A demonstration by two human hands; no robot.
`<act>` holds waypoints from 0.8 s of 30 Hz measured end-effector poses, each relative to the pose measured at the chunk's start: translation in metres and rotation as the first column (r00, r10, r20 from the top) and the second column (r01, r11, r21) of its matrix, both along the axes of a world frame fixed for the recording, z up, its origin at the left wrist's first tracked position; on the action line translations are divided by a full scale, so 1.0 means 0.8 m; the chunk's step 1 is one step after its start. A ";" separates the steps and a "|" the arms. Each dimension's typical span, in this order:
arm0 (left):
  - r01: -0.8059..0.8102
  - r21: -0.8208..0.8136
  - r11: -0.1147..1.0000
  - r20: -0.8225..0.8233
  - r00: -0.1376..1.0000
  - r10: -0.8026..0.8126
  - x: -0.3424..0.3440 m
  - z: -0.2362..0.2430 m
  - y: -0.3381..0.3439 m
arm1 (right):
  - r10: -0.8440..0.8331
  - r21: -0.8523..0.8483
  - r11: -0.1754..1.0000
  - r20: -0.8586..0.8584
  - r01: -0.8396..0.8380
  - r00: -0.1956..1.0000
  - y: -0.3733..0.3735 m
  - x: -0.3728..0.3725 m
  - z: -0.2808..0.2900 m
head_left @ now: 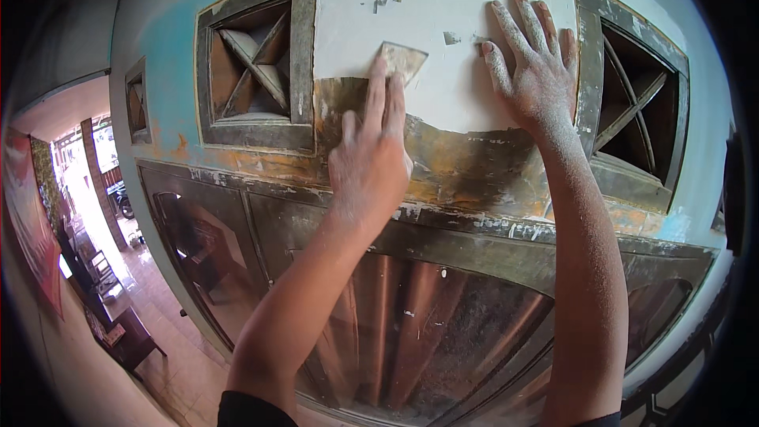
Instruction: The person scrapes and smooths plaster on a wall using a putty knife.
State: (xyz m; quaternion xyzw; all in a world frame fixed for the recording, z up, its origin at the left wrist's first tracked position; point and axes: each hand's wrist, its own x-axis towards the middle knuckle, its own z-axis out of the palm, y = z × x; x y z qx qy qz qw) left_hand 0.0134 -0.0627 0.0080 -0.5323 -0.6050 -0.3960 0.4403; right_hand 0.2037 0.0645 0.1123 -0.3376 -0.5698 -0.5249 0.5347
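My left hand (370, 154) grips a scraper (409, 57), two fingers stretched along its flat, putty-smeared blade. The blade lies against the white-coated wall patch (443, 87), just above where the coat ends in a ragged lower edge. Its handle is hidden by my hand. To the right, my right hand (536, 79) rests flat on the white coat with its fingers spread, holding nothing. White dust covers that hand and forearm. Small grey bare spots (387, 1) show in the coat above the scraper.
Wooden vent frames with crossed slats flank the patch, one at left (257, 63) and one at right (636, 103). A brown, stained band (466, 162) runs below the coat, above a wooden window frame with dark glass (443, 332). At far left, a bright doorway opens beside a small table (130, 340).
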 end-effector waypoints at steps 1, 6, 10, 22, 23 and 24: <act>-0.017 0.023 1.000 -0.052 0.998 0.018 -0.006 -0.011 0.005 | 0.023 0.014 1.000 0.002 -0.024 1.000 0.002 -0.003 -0.001; 0.041 0.028 0.999 -0.076 0.996 -0.039 -0.005 -0.023 0.016 | 0.027 0.008 1.000 -0.004 -0.027 1.000 0.000 -0.001 -0.003; 0.025 0.020 0.999 -0.065 0.998 -0.024 0.000 -0.015 0.027 | 0.052 0.027 0.998 0.006 -0.052 0.999 0.000 0.000 -0.002; 0.035 -0.051 0.998 0.001 0.999 -0.035 0.024 0.066 0.027 | 0.102 0.043 0.994 0.021 -0.103 0.995 -0.001 0.000 -0.005; 0.036 -0.051 0.998 -0.001 0.999 -0.036 0.027 0.074 0.025 | 0.106 0.047 0.993 0.019 -0.107 0.994 0.000 0.000 -0.005; 0.039 -0.049 0.998 -0.002 0.999 -0.039 0.030 0.081 0.023 | 0.109 0.050 0.993 0.018 -0.110 0.994 0.002 0.001 -0.005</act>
